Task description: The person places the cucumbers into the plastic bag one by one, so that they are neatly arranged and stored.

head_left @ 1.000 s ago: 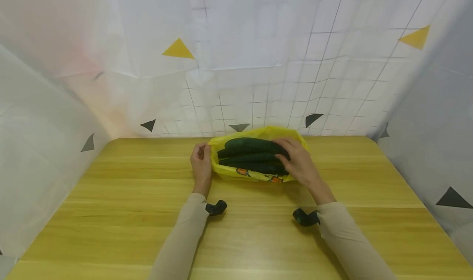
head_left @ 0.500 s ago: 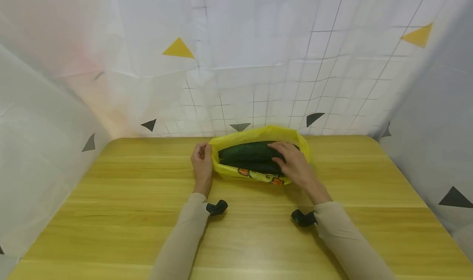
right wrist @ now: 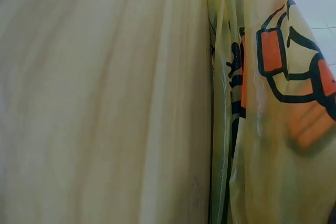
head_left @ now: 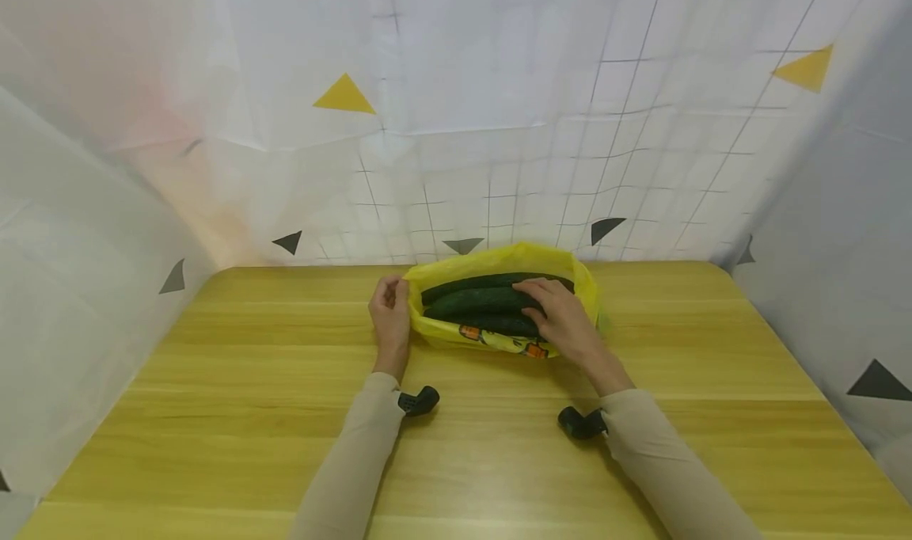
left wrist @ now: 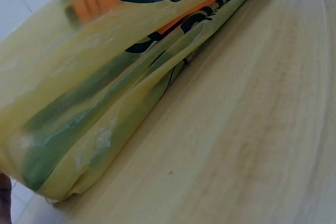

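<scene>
A yellow plastic bag (head_left: 591, 287) with orange and black print lies near the table's back edge, its mouth open upward. Inside it, several long dark green cucumbers (head_left: 477, 302) lie side by side. My left hand (head_left: 389, 318) pinches the bag's left rim between thumb and curled fingers. Reaching into the right half of the bag, my right hand (head_left: 568, 318) grips the middle cucumber, thumb on the near side and fingers over the far side. The right ends of the cucumbers are partly hidden by that hand. In the left wrist view, green shows through the bag wall (left wrist: 79, 108).
The bag rests on a wooden table (head_left: 484, 461) with light grain. White sheeting (head_left: 456, 168) with grid lines and triangles rises behind the table and along both sides. Black wrist-worn devices (head_left: 419, 401) stick out from both sleeves.
My right hand has shifted slightly left and toward me. The cucumbers have rearranged, with the gripped one now between one behind and one in front. The left hand has stayed at the rim.
</scene>
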The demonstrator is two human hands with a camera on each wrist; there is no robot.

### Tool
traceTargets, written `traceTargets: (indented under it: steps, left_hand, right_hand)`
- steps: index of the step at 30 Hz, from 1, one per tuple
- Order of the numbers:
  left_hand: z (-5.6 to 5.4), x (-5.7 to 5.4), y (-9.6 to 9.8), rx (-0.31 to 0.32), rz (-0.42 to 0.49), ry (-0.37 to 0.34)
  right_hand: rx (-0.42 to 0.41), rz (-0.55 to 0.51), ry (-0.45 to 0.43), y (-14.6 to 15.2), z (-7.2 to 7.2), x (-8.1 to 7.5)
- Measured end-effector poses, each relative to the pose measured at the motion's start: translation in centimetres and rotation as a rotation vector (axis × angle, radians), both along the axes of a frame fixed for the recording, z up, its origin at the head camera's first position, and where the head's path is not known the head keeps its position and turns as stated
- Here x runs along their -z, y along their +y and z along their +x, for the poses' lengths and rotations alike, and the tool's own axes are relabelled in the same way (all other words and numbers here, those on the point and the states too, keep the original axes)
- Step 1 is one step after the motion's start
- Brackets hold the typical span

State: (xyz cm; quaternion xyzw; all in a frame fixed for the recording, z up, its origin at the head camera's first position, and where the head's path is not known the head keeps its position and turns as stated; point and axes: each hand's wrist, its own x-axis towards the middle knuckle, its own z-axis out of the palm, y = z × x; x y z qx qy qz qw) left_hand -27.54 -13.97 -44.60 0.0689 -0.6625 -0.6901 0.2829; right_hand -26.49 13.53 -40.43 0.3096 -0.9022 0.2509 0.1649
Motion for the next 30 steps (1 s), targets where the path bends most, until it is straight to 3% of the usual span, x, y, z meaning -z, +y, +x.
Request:
traceTargets:
  steps: [8, 15, 21, 30]
  left_hand:
    - [0.1, -0.3, -0.1, 0.024, 0.018, -0.011]
    - [1.8, -2.4, 0.4, 0.041, 0.001, -0.008]
    - [1.9, -2.5, 0.4, 0.055, -0.014, -0.008]
    - [2.1, -2.5, 0.5, 0.073, -0.018, -0.034]
  right_hand:
    - [0.011, 0.012, -0.002, 0.1, -0.1, 0.0]
    - [0.009, 0.079, -0.054, 0.3, 0.1, -0.6]
    - [-0.022, 0.158, -0.126, 0.4, 0.6, -1.4]
    - [-0.044, 0.165, -0.105, 0.3, 1.1, -1.5]
